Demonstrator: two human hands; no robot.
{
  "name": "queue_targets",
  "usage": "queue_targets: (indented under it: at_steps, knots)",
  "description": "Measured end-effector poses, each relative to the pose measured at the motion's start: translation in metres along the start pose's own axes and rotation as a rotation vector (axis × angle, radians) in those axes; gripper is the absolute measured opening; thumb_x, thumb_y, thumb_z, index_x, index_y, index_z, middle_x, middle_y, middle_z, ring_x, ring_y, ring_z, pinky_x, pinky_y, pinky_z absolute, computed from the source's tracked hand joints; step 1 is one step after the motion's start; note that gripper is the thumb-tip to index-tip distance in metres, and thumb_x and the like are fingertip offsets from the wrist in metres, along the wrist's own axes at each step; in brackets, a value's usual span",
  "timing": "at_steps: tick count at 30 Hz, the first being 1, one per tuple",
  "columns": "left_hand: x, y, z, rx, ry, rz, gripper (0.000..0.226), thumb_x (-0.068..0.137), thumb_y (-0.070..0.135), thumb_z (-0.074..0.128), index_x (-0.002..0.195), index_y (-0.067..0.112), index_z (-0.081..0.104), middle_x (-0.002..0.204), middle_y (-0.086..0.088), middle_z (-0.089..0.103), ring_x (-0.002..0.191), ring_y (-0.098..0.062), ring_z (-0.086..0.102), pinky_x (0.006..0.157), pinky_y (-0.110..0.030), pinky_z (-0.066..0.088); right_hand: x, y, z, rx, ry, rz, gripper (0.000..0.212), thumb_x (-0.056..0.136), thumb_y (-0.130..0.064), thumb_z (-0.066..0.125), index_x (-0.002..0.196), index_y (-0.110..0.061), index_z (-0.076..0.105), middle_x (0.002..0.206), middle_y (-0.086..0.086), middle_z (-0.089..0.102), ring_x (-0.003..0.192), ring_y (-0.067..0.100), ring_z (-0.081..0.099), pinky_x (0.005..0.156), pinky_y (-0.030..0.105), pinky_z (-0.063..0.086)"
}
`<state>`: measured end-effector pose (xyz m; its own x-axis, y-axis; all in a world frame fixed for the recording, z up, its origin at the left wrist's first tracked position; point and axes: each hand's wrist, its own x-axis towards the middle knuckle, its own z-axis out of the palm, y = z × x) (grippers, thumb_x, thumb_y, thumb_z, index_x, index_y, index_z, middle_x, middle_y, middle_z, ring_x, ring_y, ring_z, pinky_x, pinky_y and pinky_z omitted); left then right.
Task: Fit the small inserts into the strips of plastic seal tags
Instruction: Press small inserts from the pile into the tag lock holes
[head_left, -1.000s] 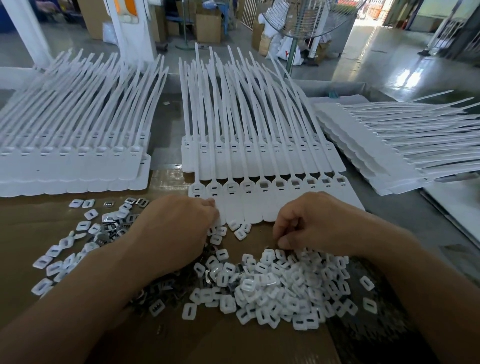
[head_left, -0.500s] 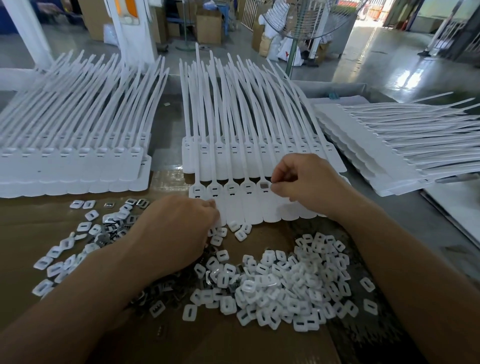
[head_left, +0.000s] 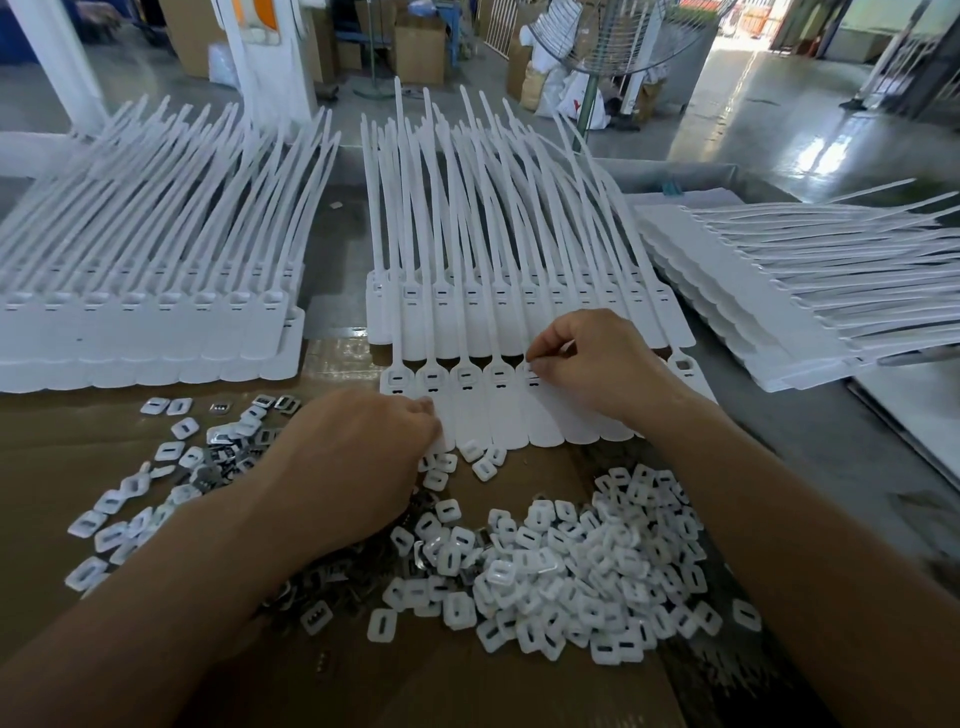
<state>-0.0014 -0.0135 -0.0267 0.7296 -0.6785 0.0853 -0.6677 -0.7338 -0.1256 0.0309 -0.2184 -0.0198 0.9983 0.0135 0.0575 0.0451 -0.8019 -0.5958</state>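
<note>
Now right hand (head_left: 597, 364) has left the pile (head_left: 571, 571), pinching the strip (head_left: 498, 415).

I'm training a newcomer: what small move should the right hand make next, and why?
Probably press down there: the right hand pinches at the fifth tag head of the front strip, as if seating a piece, while the left hand steadies its corner.

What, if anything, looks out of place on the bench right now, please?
A few inserts lie apart from the pile, right against the near edge of the strip being filled. Nothing looks damaged.
</note>
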Motion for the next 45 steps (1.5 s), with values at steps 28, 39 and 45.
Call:
queue_targets:
  at_steps: [28, 39, 45]
  knots:
    - [-0.004, 0.001, 0.003, -0.033, 0.006, -0.006, 0.041, 0.086, 0.019, 0.038, 0.124, 0.029, 0.048, 0.133, 0.019, 0.046, 0.102, -0.005, 0.057, 0.080, -0.018, 0.045, 0.013, -0.009, -0.006, 0.032, -0.131, 0.153, 0.018, 0.075, -0.010, 0.074, 0.077, -0.018, 0.058, 0.081, -0.002, 0.060, 0.081, 0.015, 0.059, 0.070, 0.026, 0.048]
    - [-0.004, 0.003, 0.000, -0.009, 0.010, 0.019, 0.044, 0.090, 0.017, 0.033, 0.131, 0.029, 0.041, 0.141, 0.018, 0.038, 0.106, -0.003, 0.055, 0.084, -0.016, 0.043, -0.032, 0.003, -0.040, -0.012, -0.231, -0.004, 0.007, 0.078, -0.024, 0.071, 0.075, -0.026, 0.064, 0.068, -0.019, 0.066, 0.061, -0.005, 0.060, 0.062, 0.017, 0.044]
    - [-0.005, 0.003, 0.000, 0.007, 0.011, 0.020, 0.043, 0.091, 0.018, 0.030, 0.131, 0.028, 0.042, 0.133, 0.016, 0.048, 0.099, -0.003, 0.058, 0.077, -0.014, 0.042, -0.056, 0.012, -0.048, -0.145, -0.373, 0.024, 0.011, 0.075, -0.027, 0.073, 0.071, -0.035, 0.067, 0.067, -0.021, 0.066, 0.065, -0.012, 0.058, 0.065, 0.014, 0.041]
